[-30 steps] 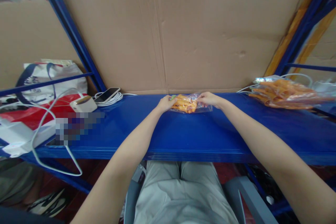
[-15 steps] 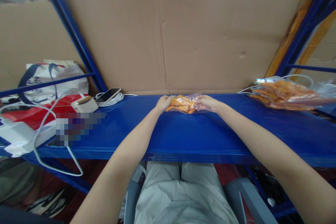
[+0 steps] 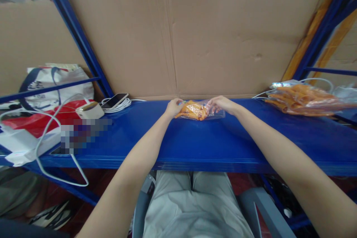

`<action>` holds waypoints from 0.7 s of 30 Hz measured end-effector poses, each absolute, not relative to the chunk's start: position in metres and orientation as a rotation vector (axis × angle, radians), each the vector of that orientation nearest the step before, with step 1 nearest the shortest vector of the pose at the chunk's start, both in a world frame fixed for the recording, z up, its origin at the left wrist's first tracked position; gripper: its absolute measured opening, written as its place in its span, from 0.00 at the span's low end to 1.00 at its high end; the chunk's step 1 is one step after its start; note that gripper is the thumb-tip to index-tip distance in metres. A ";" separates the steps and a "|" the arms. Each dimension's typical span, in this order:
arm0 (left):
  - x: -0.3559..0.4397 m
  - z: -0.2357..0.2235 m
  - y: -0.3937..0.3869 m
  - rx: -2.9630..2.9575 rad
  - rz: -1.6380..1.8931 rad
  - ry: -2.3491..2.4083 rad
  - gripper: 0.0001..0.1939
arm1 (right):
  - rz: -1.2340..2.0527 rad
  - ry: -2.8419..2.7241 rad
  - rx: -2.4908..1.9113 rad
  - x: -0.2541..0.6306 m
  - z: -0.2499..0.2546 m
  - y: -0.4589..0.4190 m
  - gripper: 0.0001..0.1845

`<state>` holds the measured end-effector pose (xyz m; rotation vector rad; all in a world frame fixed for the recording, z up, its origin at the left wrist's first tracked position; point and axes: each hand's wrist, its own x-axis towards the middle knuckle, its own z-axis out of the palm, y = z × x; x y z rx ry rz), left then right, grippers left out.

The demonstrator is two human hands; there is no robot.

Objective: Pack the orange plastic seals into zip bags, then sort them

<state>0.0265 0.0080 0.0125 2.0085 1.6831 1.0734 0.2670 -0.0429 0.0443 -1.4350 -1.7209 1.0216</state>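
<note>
A clear plastic bag [image 3: 194, 111] with orange pieces inside lies on the blue shelf top [image 3: 212, 145]. What the orange pieces are, I cannot tell. My left hand [image 3: 173, 107] is closed on the bag's left end, where a bit of green shows by the fingertips. At the other end, my right hand [image 3: 221, 104] has its fingers bent down onto the clear plastic, pinching it beside the orange contents. A flat, see-through end of the bag sticks out under that hand.
To the right lies a larger plastic bag of orange pieces [image 3: 301, 99]. On the left are a phone [image 3: 115, 100] on a coiled white cable, a white charger [image 3: 89, 111], a red bag [image 3: 41, 121] and a cloth tote [image 3: 69, 85]. A cardboard wall [image 3: 223, 37] stands behind.
My right hand has lifted slightly and shifted its fingers on the bag, so more of the clear right end shows. The left hand stays at its end, nearly still.
</note>
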 end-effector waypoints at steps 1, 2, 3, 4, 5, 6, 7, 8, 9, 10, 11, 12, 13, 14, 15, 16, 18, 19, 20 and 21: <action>0.028 0.014 0.006 2.021 1.076 1.657 0.15 | 1.071 -1.696 -1.404 0.270 0.049 -0.044 0.05; 0.029 0.016 0.003 2.027 1.084 1.633 0.15 | 1.137 -1.680 -1.365 0.274 0.052 -0.044 0.08; 0.030 0.018 0.001 2.024 1.096 1.610 0.16 | 1.212 -1.682 -1.329 0.277 0.055 -0.045 0.10; 0.030 0.019 -0.002 2.015 1.111 1.589 0.17 | 1.287 -1.704 -1.303 0.279 0.056 -0.046 0.13; 0.031 0.021 -0.004 2.003 1.124 1.571 0.18 | 1.345 -1.740 -1.287 0.281 0.057 -0.046 0.14; 0.031 0.022 -0.006 1.989 1.132 1.556 0.19 | 1.374 -1.779 -1.284 0.282 0.056 -0.047 0.14; 0.030 0.023 -0.008 1.976 1.129 1.541 0.20 | 1.368 -1.818 -1.290 0.283 0.055 -0.047 0.12; 0.030 0.024 -0.010 1.966 1.114 1.531 0.21 | 1.331 -1.855 -1.301 0.284 0.053 -0.047 0.10; 0.030 0.024 -0.011 1.957 1.090 1.526 0.22 | 1.266 -1.888 -1.319 0.284 0.051 -0.046 0.07; 0.030 0.025 -0.012 1.947 1.066 1.526 0.24 | 1.176 -1.919 -1.347 0.284 0.049 -0.044 0.06; 0.030 0.025 -0.013 1.941 1.038 1.530 0.25 | 1.066 -1.948 -1.384 0.284 0.046 -0.042 0.04; 0.031 0.025 -0.014 1.943 1.009 1.531 0.26 | 0.940 -1.973 -1.430 0.284 0.044 -0.040 0.04; 0.032 0.025 -0.015 1.957 0.978 1.528 0.27 | 0.803 -1.997 -1.475 0.284 0.043 -0.037 0.04; 0.034 0.025 -0.015 1.983 0.945 1.523 0.28 | 0.663 -2.019 -1.517 0.284 0.041 -0.035 0.05; 0.035 0.026 -0.017 2.023 0.908 1.518 0.29 | 0.524 -2.037 -1.558 0.284 0.040 -0.033 0.05; 0.037 0.026 -0.018 2.071 0.867 1.525 0.30 | 0.390 -2.050 -1.598 0.283 0.040 -0.032 0.05; 0.040 0.027 -0.020 2.169 0.762 1.581 0.30 | 0.128 -2.048 -1.682 0.281 0.040 -0.033 0.06; 0.040 0.027 -0.021 2.214 0.702 1.617 0.30 | 0.011 -2.040 -1.720 0.279 0.040 -0.035 0.07; 0.041 0.027 -0.022 2.257 0.640 1.640 0.29 | -0.091 -2.033 -1.749 0.278 0.040 -0.037 0.08; 0.041 0.026 -0.022 2.297 0.590 1.643 0.28 | -0.174 -2.029 -1.766 0.277 0.041 -0.039 0.08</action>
